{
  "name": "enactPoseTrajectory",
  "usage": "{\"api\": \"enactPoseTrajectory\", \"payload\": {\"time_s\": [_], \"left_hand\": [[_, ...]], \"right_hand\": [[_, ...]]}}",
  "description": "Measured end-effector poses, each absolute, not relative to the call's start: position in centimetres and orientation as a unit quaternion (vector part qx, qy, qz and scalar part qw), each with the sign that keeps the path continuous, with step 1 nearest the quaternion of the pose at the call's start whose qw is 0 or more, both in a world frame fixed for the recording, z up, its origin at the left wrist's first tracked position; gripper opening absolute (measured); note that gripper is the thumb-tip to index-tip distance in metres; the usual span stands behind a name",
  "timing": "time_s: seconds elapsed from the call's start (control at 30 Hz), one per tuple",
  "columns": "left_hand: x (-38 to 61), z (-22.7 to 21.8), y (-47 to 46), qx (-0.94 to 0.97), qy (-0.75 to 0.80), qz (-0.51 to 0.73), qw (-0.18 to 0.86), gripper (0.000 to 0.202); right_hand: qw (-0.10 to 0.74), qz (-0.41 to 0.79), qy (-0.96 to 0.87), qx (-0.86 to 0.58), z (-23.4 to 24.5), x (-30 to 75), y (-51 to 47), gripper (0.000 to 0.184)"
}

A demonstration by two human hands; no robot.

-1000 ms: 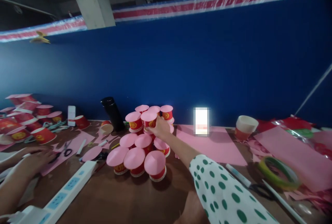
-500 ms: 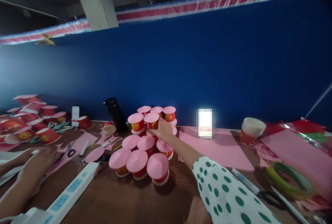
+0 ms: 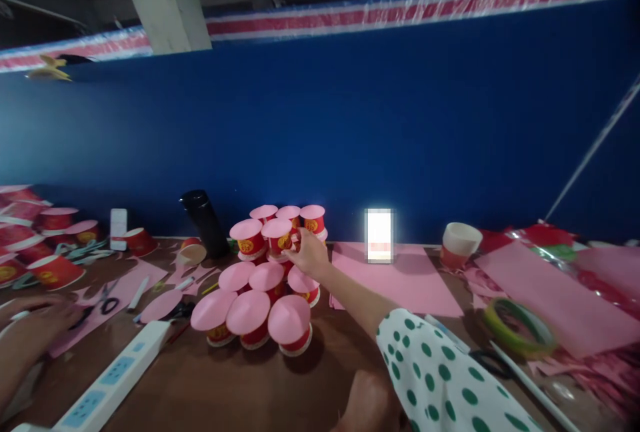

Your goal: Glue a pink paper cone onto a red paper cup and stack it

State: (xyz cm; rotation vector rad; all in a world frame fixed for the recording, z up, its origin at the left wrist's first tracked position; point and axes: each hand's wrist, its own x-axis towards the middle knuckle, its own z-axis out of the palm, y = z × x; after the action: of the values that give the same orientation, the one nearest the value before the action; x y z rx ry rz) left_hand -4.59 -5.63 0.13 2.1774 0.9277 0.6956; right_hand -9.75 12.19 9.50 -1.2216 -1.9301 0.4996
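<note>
My right hand point(image 3: 309, 255), in a white sleeve with green dots, reaches into the stack of red paper cups point(image 3: 254, 337). Its fingers are parted at the right side of an upper-tier cup point(image 3: 284, 242), which bears a gold emblem and a pink paper disc point(image 3: 276, 227). Whether the fingertips still touch that cup is hard to see. More cups, each topped with a pink disc or shallow cone, stand in front and behind. At the bottom edge is my left hand point(image 3: 369, 400), only partly in view, with its fingers hidden.
A co-worker's hands point(image 3: 35, 325) are at the left, near scissors point(image 3: 107, 302). Around lie a power strip point(image 3: 113, 379), a black flask point(image 3: 204, 222), pink sheets point(image 3: 400, 285), a white cup point(image 3: 461, 240), a tape roll point(image 3: 520, 329) and a bright pixelated rectangle point(image 3: 380, 235).
The view has shifted, so the cups appear farther left. My right hand has drawn slightly to the right of the upper cup, and its emblem shows more fully.
</note>
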Motion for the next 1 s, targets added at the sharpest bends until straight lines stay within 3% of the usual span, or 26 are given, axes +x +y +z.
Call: {"api": "enactPoseTrajectory", "payload": {"time_s": [0.13,0.3,0.37,0.53,0.67,0.77,0.87,0.93,1.0], "left_hand": [[-4.4,0.0,-5.8,0.827,0.384,0.271,0.310,0.013],[-4.2,0.6,-6.4,0.812,0.420,0.287,0.286,0.014],[-4.1,0.8,-6.5,0.799,0.436,0.292,0.293,0.016],[-4.3,0.8,-6.2,0.766,0.455,0.334,0.307,0.027],[-4.7,1.0,-6.0,0.745,0.459,0.385,0.292,0.029],[-4.2,2.1,-7.2,0.776,0.430,0.429,0.172,0.035],[-2.4,3.4,-9.9,0.879,0.303,0.361,0.074,0.049],[-1.0,3.9,-11.7,0.929,0.181,0.315,0.072,0.072],[0.2,4.2,-12.8,0.948,0.146,0.266,0.093,0.076]], "right_hand": [[0.403,0.217,-0.769,-0.446,9.5,-6.8,9.6,0.038],[0.406,0.409,-0.728,-0.372,9.1,-0.4,3.8,0.040],[0.445,0.494,-0.659,-0.353,9.1,2.5,1.3,0.036],[0.564,0.743,-0.268,-0.244,9.3,8.9,-4.1,0.054],[0.603,0.768,-0.147,-0.156,9.0,12.2,-7.1,0.061],[0.614,0.761,-0.129,-0.164,8.3,13.0,-8.4,0.065],[0.612,0.747,-0.158,-0.203,7.1,12.7,-8.8,0.070],[0.588,0.748,-0.209,-0.226,6.1,12.3,-9.0,0.078],[0.560,0.738,-0.288,-0.241,5.3,11.9,-9.3,0.087]]}}
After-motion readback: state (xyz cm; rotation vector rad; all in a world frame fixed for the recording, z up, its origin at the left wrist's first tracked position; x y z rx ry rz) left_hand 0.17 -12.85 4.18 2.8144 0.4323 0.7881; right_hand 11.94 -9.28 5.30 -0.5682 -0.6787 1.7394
